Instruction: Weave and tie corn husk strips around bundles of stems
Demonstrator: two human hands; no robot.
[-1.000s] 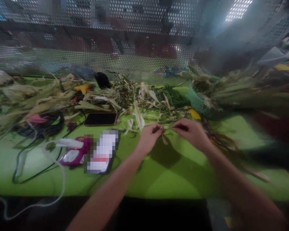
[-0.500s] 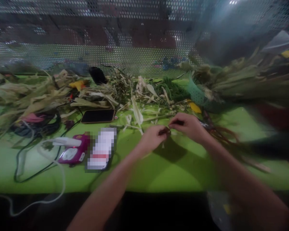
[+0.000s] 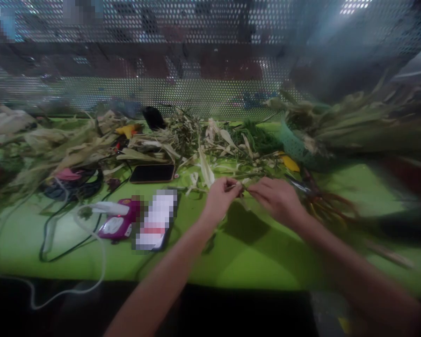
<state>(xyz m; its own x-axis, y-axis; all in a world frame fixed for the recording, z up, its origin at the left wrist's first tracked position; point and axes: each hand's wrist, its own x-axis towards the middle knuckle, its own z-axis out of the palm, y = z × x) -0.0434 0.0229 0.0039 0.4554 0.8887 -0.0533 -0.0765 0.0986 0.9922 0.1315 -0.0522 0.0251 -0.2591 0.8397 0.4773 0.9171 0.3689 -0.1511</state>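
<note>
Head view: left hand and right hand close together over the middle of the green tabletop, fingertips almost touching. Both grips narrow, pinched on a thin dry leaf strip held between them, just above the tabletop. Behind, along the far edge, a long heap of leaves. Toward the left, a dark phone lying flat, with a pink gadget and a white cable nearer the front edge.
</note>
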